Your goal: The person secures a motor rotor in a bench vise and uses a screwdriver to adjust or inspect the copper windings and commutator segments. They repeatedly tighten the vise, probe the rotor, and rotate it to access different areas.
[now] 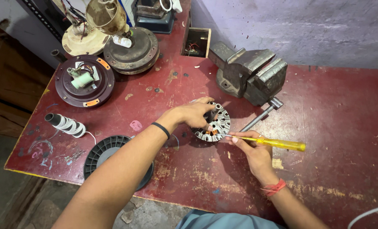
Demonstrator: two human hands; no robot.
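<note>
The fan motor stator (pixel 214 124), a round slotted metal core with copper windings visible at its lower edge, lies flat on the red worktop (pixel 324 127), just in front of the grey bench vise (pixel 250 74). The left hand (pixel 193 114) rests on top of the stator, fingers closed around its upper left rim and centre, holding it down. The right hand (pixel 250 148) grips a yellow-handled screwdriver (pixel 278 143); the fingers are closed around the shaft end of the handle, and the tip points left, touching the lower right edge of the stator. The vise handle (pixel 261 116) lies just beside the stator on its right.

To the left on the worktop stand a dark brown fan motor housing (pixel 85 80) with a pale capacitor at its centre, a worn grey motor cover (pixel 134 51) and a cream motor base (pixel 83 40). A spool of white thread (pixel 68 124) lies near the left edge. A black ribbed plastic disc (pixel 108 154) lies under the left forearm.
</note>
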